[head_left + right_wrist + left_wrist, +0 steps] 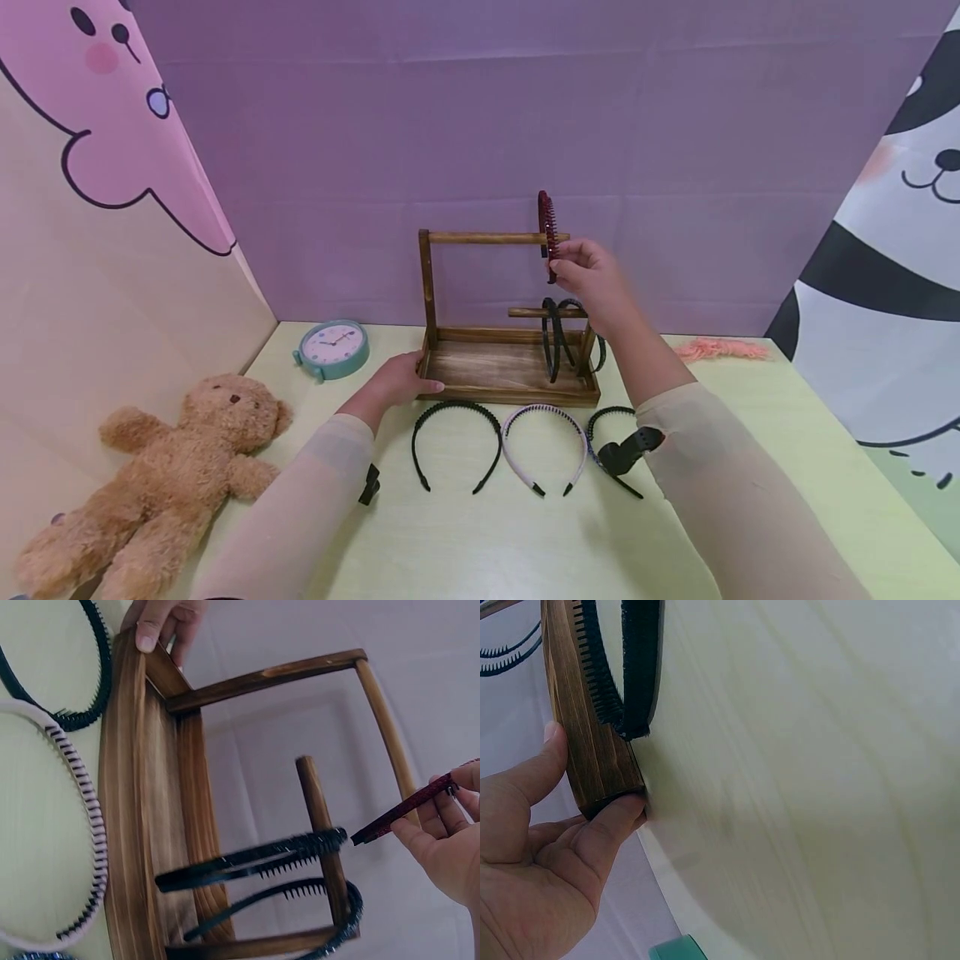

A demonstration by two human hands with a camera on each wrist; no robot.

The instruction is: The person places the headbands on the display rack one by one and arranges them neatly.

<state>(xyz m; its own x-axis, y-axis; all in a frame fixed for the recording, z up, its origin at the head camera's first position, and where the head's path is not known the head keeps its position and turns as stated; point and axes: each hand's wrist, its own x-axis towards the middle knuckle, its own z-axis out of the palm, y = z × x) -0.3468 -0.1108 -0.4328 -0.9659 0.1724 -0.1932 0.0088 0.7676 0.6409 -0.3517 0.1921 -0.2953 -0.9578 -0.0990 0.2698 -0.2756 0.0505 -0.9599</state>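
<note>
A dark red toothed headband [547,217] is pinched between the thumb and fingers of my right hand [596,279], at the free right end of the upper bar [487,238] of a wooden stand [510,396]. In the head view the band stands upright and overlaps that bar. My left hand [395,383] grips the left end of the stand's tray, thumb over the rim; the left wrist view shows its fingers [615,821] curled under the wooden end. Two black toothed headbands [247,859] hang on the shorter lower bar [311,784].
Before the stand lie a black headband [456,405], a pale pink one [512,458] and a dark one [611,411], partly hidden by the right wrist's camera [630,450]. A teal clock [333,350] and teddy bear [183,475] are left, a pink fluffy strip [720,348] right.
</note>
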